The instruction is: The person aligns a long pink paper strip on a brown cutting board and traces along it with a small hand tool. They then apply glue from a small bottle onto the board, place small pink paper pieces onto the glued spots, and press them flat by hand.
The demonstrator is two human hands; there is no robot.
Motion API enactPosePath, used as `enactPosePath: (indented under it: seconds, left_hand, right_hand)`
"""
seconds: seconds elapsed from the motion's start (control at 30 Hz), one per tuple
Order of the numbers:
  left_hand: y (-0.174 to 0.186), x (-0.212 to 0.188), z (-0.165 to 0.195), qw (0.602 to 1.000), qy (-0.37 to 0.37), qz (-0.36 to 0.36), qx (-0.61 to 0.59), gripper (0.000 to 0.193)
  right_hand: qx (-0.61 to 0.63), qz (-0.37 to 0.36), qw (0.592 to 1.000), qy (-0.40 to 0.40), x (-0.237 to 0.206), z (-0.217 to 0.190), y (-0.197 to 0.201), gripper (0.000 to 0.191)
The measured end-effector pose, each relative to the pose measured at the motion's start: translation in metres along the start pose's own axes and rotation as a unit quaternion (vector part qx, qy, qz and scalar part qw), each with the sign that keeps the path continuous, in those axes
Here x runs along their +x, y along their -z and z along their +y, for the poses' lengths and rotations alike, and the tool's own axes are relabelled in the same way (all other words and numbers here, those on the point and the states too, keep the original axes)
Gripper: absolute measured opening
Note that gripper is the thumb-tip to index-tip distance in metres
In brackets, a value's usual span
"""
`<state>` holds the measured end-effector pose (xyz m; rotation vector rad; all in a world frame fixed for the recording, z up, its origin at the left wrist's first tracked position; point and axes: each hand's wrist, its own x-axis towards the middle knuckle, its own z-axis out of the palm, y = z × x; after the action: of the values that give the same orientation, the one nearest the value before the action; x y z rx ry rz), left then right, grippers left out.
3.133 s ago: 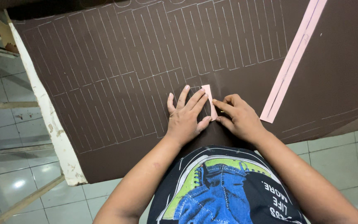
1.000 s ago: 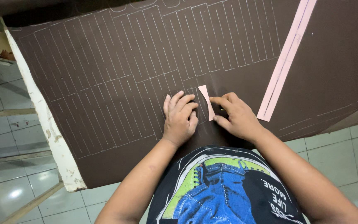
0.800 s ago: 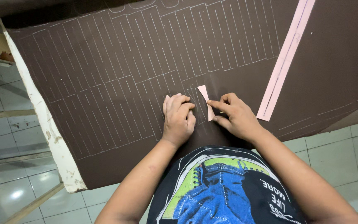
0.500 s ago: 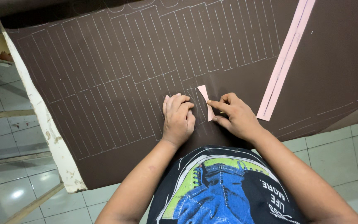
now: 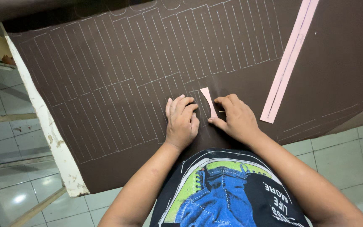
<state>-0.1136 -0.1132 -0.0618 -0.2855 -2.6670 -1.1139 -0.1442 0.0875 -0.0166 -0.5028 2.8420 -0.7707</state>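
Pink and small, the paper template strip [image 5: 208, 101] lies flat on the dark brown sheet [image 5: 106, 96] between our two hands, its long axis running from about five o'clock near us up to eleven o'clock away from us.

Nearest us, our right hand [image 5: 236, 120] sits at roughly four o'clock from the strip. Its thumb and curled fingers meet at the strip's lower end, and they pinch a thin pale marking tool [image 5: 222, 111] — only a sliver of it shows, so we cannot say what kind. The fingers are bent in, not spread, with the wrist angling back toward our body at five o'clock.

Our left hand [image 5: 181, 122] lies palm down at about eight o'clock from the strip, its fingers loosely curled with the tips resting on the sheet. It holds nothing, and it sits just beside the strip's left edge, though we cannot tell whether it touches. The right hand is the one in contact, and so the nearer.

Farther out, rows of chalked rectangles [image 5: 148, 54] fill the sheet from nine o'clock round to twelve. At two o'clock a long pink strip [image 5: 288, 59] lies well apart, slanting up and away — parallel to nothing our hands touch.
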Motion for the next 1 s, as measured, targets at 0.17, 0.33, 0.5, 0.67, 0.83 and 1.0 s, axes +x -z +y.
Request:
enactPosePath:
  seconds: [0.17,0.33,0.5,0.67,0.83,1.0]
  left_hand:
    - [0.001,0.0,0.001,1.0,0.004,0.002,0.001,0.028]
    - [-0.001,0.002,0.004,0.997,-0.029,-0.033,0.066,0.041]
    - [0.0,0.006,0.011,0.985,-0.051,-0.072,0.152,0.056]
    - [0.001,0.013,0.018,0.98,-0.065,-0.076,0.169,0.054]
    - [-0.004,0.008,0.011,0.977,-0.127,-0.077,0.152,0.039]
    - [-0.003,0.001,-0.001,0.991,-0.117,-0.068,0.009,0.02]
  right_hand:
    - [0.015,0.015,1.0,-0.007,-0.002,0.005,-0.004,0.054]
    - [0.02,0.031,0.999,-0.037,-0.008,0.008,-0.011,0.043]
    - [0.059,0.028,0.993,-0.095,-0.009,0.012,-0.013,0.036]
    - [0.045,-0.001,0.987,-0.154,-0.008,0.021,0.004,0.018]
    - [0.033,0.11,0.954,-0.276,-0.018,0.044,0.038,0.018]
    - [-0.014,0.178,0.944,-0.276,-0.026,0.052,0.042,0.03]
